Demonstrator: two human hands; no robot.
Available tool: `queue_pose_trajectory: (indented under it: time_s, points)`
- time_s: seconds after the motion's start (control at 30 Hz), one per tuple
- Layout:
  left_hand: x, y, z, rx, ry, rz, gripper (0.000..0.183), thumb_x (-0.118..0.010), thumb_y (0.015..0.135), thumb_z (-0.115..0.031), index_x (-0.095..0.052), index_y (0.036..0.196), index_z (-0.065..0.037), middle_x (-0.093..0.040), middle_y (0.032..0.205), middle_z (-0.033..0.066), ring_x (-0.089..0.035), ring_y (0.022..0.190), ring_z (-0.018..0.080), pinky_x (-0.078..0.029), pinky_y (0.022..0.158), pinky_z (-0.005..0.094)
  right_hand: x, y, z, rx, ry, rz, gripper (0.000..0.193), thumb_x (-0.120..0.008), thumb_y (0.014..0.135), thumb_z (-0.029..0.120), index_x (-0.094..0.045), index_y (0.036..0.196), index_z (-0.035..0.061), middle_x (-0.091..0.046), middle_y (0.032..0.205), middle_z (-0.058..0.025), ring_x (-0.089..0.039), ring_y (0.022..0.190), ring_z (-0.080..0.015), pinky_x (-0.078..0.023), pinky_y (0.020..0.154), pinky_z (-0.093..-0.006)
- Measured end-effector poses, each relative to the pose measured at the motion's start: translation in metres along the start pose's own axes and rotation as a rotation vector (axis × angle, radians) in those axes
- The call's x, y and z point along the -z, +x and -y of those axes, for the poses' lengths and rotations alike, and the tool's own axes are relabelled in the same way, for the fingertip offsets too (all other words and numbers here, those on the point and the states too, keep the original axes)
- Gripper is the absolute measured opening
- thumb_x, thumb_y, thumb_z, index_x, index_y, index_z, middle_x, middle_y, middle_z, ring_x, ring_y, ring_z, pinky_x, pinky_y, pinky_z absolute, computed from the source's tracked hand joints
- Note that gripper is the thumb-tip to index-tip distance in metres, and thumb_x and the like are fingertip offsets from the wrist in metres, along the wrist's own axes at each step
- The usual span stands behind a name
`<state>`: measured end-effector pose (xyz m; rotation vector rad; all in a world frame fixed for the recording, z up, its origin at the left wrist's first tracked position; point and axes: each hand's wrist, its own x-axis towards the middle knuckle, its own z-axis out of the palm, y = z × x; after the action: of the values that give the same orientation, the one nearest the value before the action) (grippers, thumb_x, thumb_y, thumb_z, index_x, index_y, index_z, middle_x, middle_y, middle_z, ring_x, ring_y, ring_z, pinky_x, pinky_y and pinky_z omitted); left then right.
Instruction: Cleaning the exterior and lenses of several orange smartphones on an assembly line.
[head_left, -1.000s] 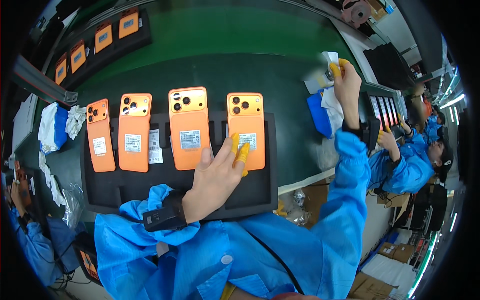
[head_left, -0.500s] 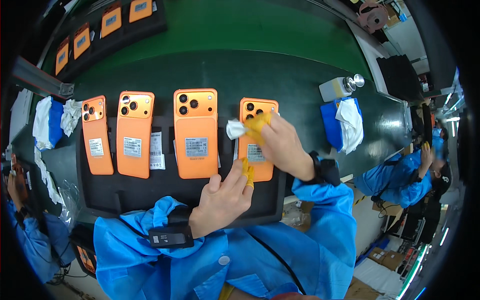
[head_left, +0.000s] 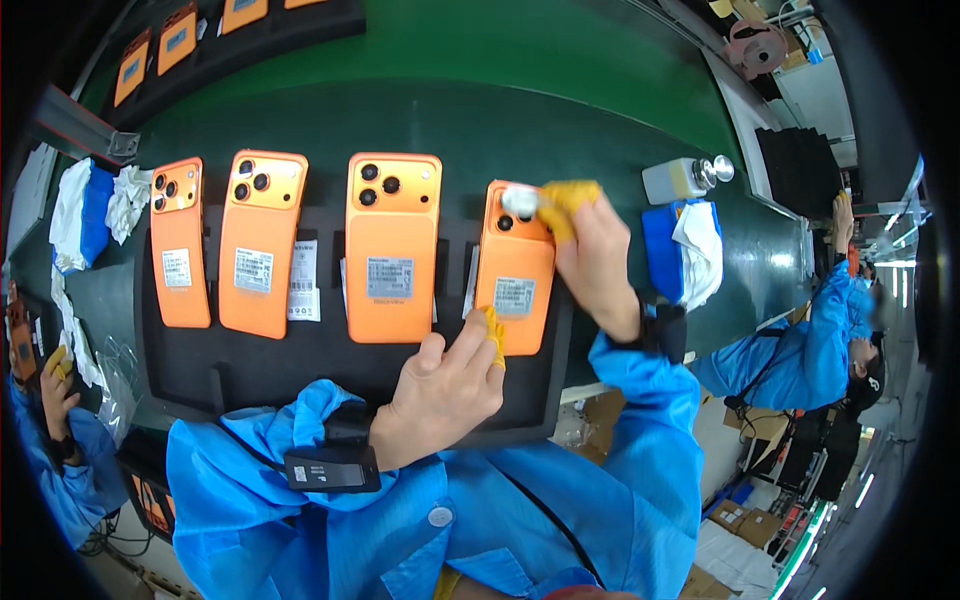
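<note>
orange phone, white wipe, yellow-covered fingers, black tray

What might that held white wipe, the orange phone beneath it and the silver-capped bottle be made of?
White wipe: paper or cloth, perhaps; matte and bunched, though blurred.
Orange phone: maybe plastic or metal; smooth, satin back with little glare.
Bottle: plastic, perhaps; pale, smooth body. Its reflective silver cap looks metallic.

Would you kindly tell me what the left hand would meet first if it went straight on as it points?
The left hand would meet the rightmost orange phone, which it seems to touch at its lower left, though depth is unclear.
</note>
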<state>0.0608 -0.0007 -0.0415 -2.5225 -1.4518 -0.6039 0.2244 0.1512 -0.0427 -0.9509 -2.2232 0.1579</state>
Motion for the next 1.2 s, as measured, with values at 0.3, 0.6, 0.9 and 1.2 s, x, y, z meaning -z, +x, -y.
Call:
queue_pose_trajectory:
  time_s: [0.3, 0.6, 0.9, 1.2]
  points:
    - [-0.001, -0.001, 0.001, 0.017, -0.001, 0.008, 0.007, -0.064, 0.067, -0.014, -0.061, 0.061, -0.013, -0.056, 0.078, 0.0031, -0.054, 0.108, 0.0178, -0.024, 0.073, 0.0361, -0.005, -0.018, 0.014, 0.191, 0.002, 0.08, 0.028, -0.067, 0.067, -0.004, -0.061, 0.093, 0.0013, -0.058, 0.086, -0.0134, -0.058, 0.075, -0.0331, -0.05, 0.064, -0.0388]
    - [-0.003, 0.001, 0.002, 0.007, 0.05, 0.001, 0.005, -0.064, 0.068, -0.014, -0.065, 0.064, -0.012, -0.057, 0.077, 0.0036, -0.053, 0.107, 0.0175, -0.024, 0.073, 0.0364, -0.027, 0.02, 0.007, 0.128, 0.021, -0.01, 0.024, -0.065, 0.072, -0.003, -0.06, 0.095, 0.0011, -0.056, 0.084, -0.0139, -0.058, 0.075, -0.0331, -0.049, 0.062, -0.0396]
    - [0.0, 0.001, 0.001, -0.008, 0.023, -0.005, 0.007, -0.065, 0.068, -0.015, -0.064, 0.062, -0.011, -0.056, 0.075, 0.0035, -0.053, 0.104, 0.019, -0.024, 0.072, 0.0357, 0.01, -0.021, 0.01, 0.012, 0.029, 0.126, 0.021, -0.065, 0.074, -0.003, -0.062, 0.094, 0.0023, -0.059, 0.089, -0.0143, -0.06, 0.076, -0.0332, -0.049, 0.063, -0.0386]
    - [-0.005, -0.004, 0.006, 0.011, 0.036, 0.01, 0.006, -0.066, 0.067, -0.015, -0.062, 0.068, -0.011, -0.055, 0.078, 0.0036, -0.053, 0.109, 0.0209, -0.024, 0.074, 0.0399, -0.013, 0.01, -0.001, 0.049, -0.01, -0.017, 0.018, -0.063, 0.076, -0.002, -0.061, 0.095, -0.0003, -0.057, 0.082, -0.0149, -0.057, 0.072, -0.0347, -0.048, 0.062, -0.0404]
